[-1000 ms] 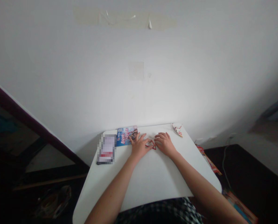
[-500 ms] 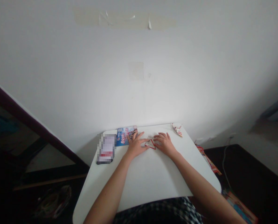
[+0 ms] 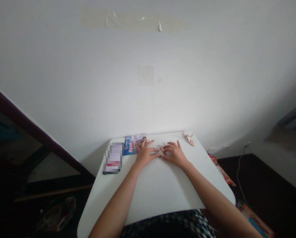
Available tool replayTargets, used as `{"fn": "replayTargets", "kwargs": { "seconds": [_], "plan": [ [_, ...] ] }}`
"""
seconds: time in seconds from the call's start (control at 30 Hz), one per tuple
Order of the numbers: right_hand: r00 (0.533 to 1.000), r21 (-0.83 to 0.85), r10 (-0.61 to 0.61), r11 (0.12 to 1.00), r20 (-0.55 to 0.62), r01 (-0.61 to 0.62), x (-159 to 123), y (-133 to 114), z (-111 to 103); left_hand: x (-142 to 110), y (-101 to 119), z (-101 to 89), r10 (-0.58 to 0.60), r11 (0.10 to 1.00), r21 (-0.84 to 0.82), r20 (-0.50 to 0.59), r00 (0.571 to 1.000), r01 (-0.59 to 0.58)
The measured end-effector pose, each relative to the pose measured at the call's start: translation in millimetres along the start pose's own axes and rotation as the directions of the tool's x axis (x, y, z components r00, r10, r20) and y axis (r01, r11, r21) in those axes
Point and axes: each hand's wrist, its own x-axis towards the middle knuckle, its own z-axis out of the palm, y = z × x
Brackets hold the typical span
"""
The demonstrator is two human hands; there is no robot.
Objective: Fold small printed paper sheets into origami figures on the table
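Observation:
A small folded piece of printed paper (image 3: 162,151) with a red stripe is on the white table (image 3: 158,188), between my two hands. From its left side, my left hand (image 3: 145,155) grips it between thumb and index finger, the other fingers spread toward a blue printed leaflet (image 3: 130,145). At the paper's right side, my right hand (image 3: 174,154) pinches it with thumb and fingertips. My fingers cover much of the paper.
A phone (image 3: 114,158) with a blurred-out screen lies by the table's left edge. Crumpled printed paper (image 3: 188,138) is at the back right corner. The wall (image 3: 163,105) stands right behind the table. Printed items (image 3: 256,218) lie on the floor at right.
My right thumb and fingers have come in closer to my left fingertips. The paper's near part has been folded up, so less of it shows. The leaflet and phone have not moved.

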Motion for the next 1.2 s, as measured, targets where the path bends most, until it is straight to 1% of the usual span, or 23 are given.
{"fn": "replayTargets", "kwargs": {
  "seconds": [0.17, 0.33, 0.53, 0.67, 0.8, 0.9, 1.0, 1.2],
  "plan": [
    [1.000, 0.003, 0.000, 1.000, 0.011, 0.000, 0.6, 0.0, 4.4, 0.2, 1.7, 2.7, -0.009, 1.000, -0.005, -0.024, 1.000, 0.009],
    [1.000, 0.058, 0.019, 0.998, 0.018, -0.020, 1.4, 4.1, 8.4, 1.4, 0.8, 4.9, -0.037, 0.999, -0.022, -0.035, 0.999, 0.036],
    [0.996, 0.138, 0.065, 0.988, 0.053, -0.072, 2.2, 6.0, 5.4, 2.8, -1.6, 2.6, -0.043, 0.997, -0.070, -0.022, 0.999, 0.042],
    [0.993, 0.160, 0.085, 0.982, 0.081, -0.097, 2.7, 5.8, 3.0, 3.3, -3.7, 3.7, -0.059, 0.995, -0.083, -0.046, 0.997, 0.055],
    [0.990, 0.178, 0.087, 0.978, 0.108, -0.106, 3.0, 5.2, 2.3, 2.1, -4.4, 6.1, -0.049, 0.998, -0.052, -0.079, 0.996, 0.045],
    [0.988, 0.212, 0.095, 0.970, 0.118, -0.119, 3.4, 5.1, 2.9, 0.9, -4.1, 7.2, -0.026, 1.000, -0.014, -0.059, 0.998, 0.026],
    [0.988, 0.244, 0.117, 0.960, 0.100, -0.138, 4.0, 6.0, 4.4, 0.7, -3.6, 8.2, -0.009, 1.000, 0.003, -0.034, 0.999, 0.009],
    [0.988, 0.232, 0.128, 0.962, 0.085, -0.145, 5.1, 6.9, 8.6, 2.1, -3.0, 10.2, -0.012, 1.000, 0.011, -0.024, 1.000, 0.012]
  ]
}}
